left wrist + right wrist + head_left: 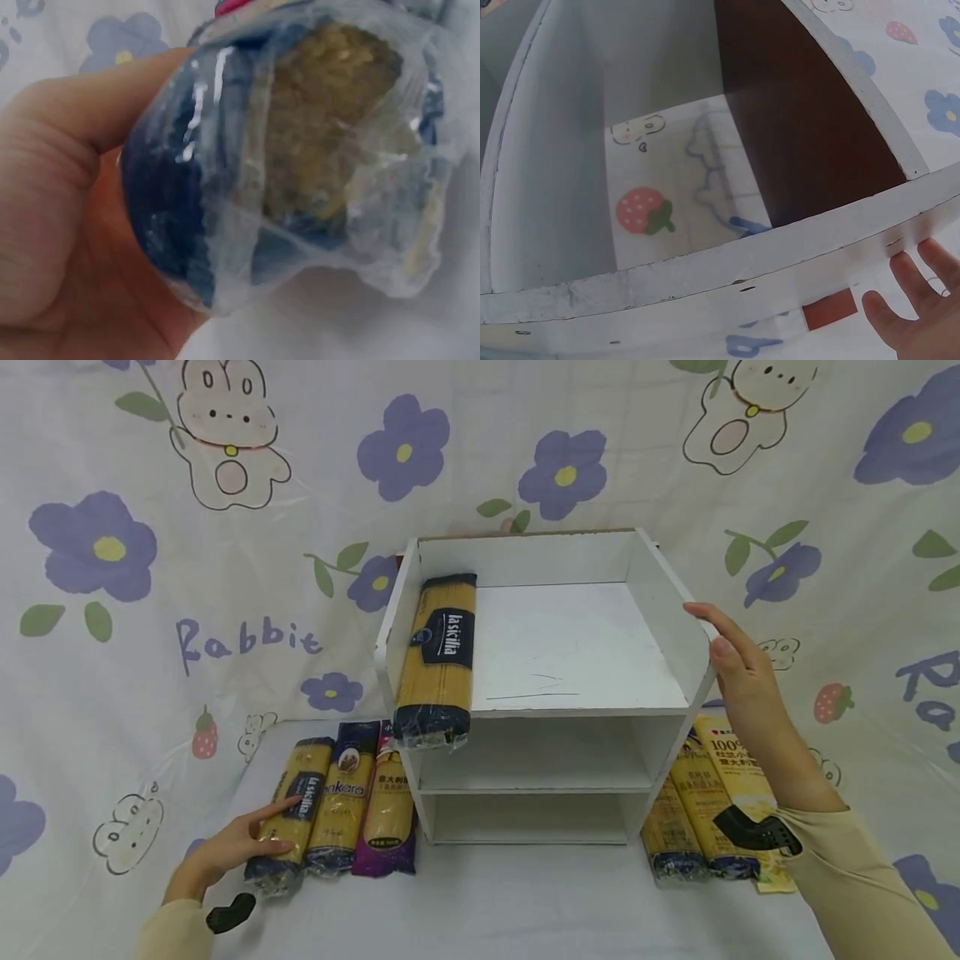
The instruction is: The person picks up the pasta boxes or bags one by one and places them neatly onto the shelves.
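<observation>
At the lower left, my left hand (234, 847) grips the lower part of a clear-wrapped spaghetti pack (298, 802) with a dark blue label. The left wrist view shows the thumb along one side of the pack's end (330, 127) and the palm on the other. My right hand (742, 668) rests at the right side panel of a white shelf (555, 712), its fingers extended. From the right wrist, fingertips (907, 274) appear against the panel's outer face. Another spaghetti pack (437, 660) lies on the shelf's top tier at the left, its lower end overhanging the front edge.
Between the held pack and the shelf lie an Ankara spaghetti pack (347, 797) and a purple-ended pasta pack (387, 810). Right of the shelf are two spaghetti packs (678, 814) and a yellow pasta bag (738, 768). A patterned cloth (480, 460) hangs behind.
</observation>
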Demonstrator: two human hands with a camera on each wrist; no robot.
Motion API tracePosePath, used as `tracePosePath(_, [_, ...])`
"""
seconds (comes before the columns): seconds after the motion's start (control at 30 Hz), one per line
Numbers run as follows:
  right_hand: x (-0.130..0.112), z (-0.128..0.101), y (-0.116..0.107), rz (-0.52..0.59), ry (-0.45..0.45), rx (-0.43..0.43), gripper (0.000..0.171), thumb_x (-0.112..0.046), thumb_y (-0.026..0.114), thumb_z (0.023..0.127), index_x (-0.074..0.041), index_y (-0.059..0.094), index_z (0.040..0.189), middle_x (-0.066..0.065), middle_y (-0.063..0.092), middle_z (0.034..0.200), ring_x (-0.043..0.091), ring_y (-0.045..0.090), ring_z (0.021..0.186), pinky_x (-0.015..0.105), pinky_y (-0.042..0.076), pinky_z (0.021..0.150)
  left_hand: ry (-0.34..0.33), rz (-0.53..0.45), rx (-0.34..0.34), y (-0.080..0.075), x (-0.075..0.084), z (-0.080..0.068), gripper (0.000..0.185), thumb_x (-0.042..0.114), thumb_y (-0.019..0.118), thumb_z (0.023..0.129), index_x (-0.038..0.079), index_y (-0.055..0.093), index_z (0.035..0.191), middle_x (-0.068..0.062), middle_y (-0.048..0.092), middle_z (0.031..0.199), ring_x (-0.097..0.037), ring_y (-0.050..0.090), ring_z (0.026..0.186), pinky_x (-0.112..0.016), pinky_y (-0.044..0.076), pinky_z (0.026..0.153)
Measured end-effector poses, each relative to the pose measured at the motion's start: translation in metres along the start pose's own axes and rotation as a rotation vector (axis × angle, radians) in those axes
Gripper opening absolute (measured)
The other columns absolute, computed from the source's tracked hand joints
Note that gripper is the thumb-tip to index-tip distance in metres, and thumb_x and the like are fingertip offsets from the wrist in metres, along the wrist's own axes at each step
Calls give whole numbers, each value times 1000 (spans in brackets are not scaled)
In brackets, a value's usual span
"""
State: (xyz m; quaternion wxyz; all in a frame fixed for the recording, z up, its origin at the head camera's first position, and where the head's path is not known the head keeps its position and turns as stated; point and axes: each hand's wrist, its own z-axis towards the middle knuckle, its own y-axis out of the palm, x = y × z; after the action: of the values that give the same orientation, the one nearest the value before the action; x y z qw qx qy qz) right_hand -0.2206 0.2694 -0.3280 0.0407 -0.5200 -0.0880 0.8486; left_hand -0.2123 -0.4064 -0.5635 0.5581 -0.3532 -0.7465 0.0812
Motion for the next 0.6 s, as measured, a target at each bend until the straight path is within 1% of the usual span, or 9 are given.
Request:
tracePosePath(0.1, [0, -1, -1, 11, -1, 2, 46, -31, 40, 106, -22, 41, 151, 1, 30, 161, 16, 29, 149, 35, 17, 128, -24, -41, 3, 3, -4, 0, 83, 34, 71, 91, 25, 23, 159, -26, 8, 165, -58, 7, 147, -80, 20, 108])
tracePosePath(0.13, [0, -1, -1, 15, -2, 1, 46, -31, 40, 106, -22, 42, 151, 1, 31, 160, 16, 29, 149, 32, 19, 127, -17, -40, 10, 3, -6, 0, 83, 33, 71, 91, 25, 23, 159, -26, 4, 165, -59, 1, 147, -81, 19, 106])
tracePosePath(0.2, [0, -1, -1, 18, -5, -1, 46, -31, 40, 106, -21, 41, 151, 1, 31, 160, 16, 30, 148, 24, 24, 124, -24, -58, 27, 5, -9, 1, 84, 33, 71, 90, 26, 23, 158, -26, 13, 164, -54, 20, 146, -73, 30, 109])
tracePosePath(0.27, [0, -1, -1, 18, -6, -1, 46, -31, 40, 106, -22, 41, 151, 1, 31, 160, 15, 30, 148, 20, 25, 122, -30, -84, 35, 6, -9, 0, 84, 32, 72, 90, 26, 23, 158, -27, 24, 160, -48, 43, 135, -60, 44, 105])
tracePosePath(0.3, [1, -1, -1, 23, -5, 0, 46, -31, 40, 106, -21, 42, 151, 1, 31, 160, 15, 30, 148, 17, 27, 120, -37, -98, 35, 6, -9, 0, 85, 32, 72, 90, 25, 23, 159, -28, 29, 158, -42, 52, 127, -52, 49, 102])
tracePosePath(0.33, [1, -1, -1, 22, -3, 0, 46, -31, 40, 106, -21, 42, 151, 1, 31, 160, 15, 30, 148, 17, 27, 120, -46, -102, 42, 7, -9, -1, 85, 32, 72, 90, 25, 23, 159, -27, 31, 157, -35, 56, 122, -46, 51, 97])
tracePosePath(0.4, [1, 0, -1, 17, -1, -1, 46, -31, 40, 106, -22, 42, 151, 1, 31, 160, 15, 30, 148, 18, 26, 121, -76, -126, 43, 8, -8, -2, 85, 33, 72, 90, 26, 23, 159, -27, 33, 155, -26, 60, 114, -38, 52, 93])
tracePosePath(0.47, [1, 0, -1, 13, 1, 0, 46, -31, 41, 106, -22, 42, 151, 1, 31, 160, 16, 30, 148, 20, 26, 122, -84, -125, 50, 9, -6, -4, 85, 34, 72, 90, 26, 23, 159, -27, 27, 158, -24, 58, 116, -38, 52, 95])
tracePosePath(0.6, [1, 0, -1, -6, 0, 4, 46, -31, 40, 106, -22, 42, 151, 1, 31, 161, 16, 30, 148, 24, 25, 123, -71, -101, 73, 10, -5, -5, 84, 35, 72, 89, 28, 24, 158, -26, 21, 162, -35, 53, 128, -53, 47, 104])
